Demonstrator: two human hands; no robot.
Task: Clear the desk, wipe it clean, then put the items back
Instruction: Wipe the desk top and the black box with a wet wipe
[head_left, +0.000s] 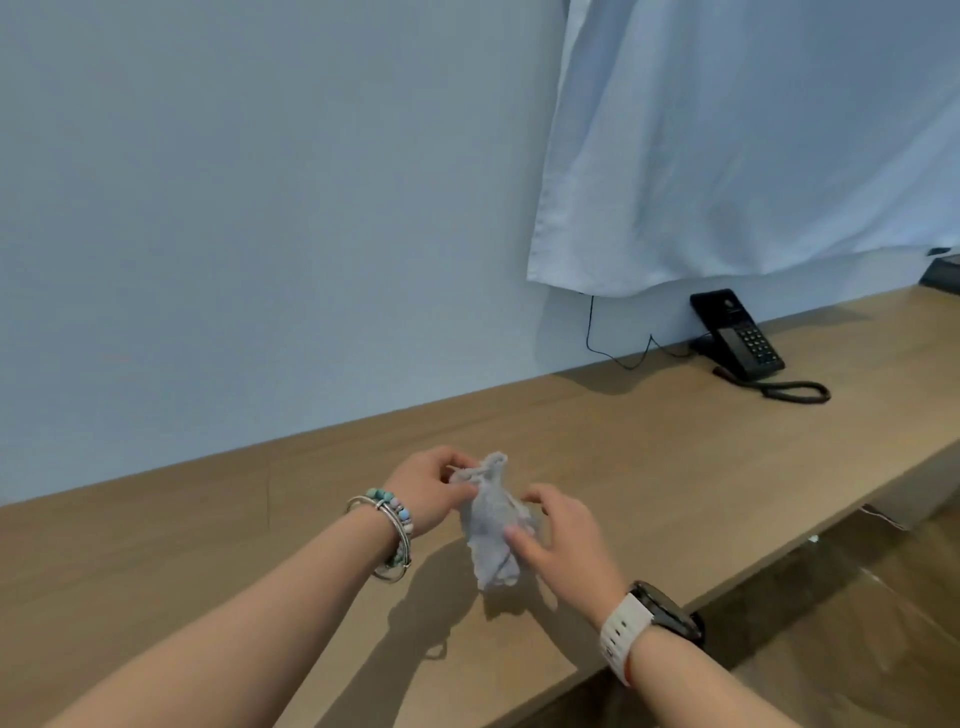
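Both hands met over the wooden desk (675, 467), holding a crumpled grey cloth (491, 525) just above its surface, near the front edge. The left hand (428, 486) pinched the cloth's upper end between thumb and fingertips, its wrist wearing a beaded bracelet (397, 512) and silver bangles. The right hand (563, 538) had its thumb pressed against the lower part of the cloth and its fingers curled round the far side (a watch (657, 618) with a pale strap sat on that wrist). Well apart, at the back right against the wall, stood a black desk telephone (737, 335) with its coiled cord (795, 391) lying beside it. A pale sheet (753, 145) hung above the phone.
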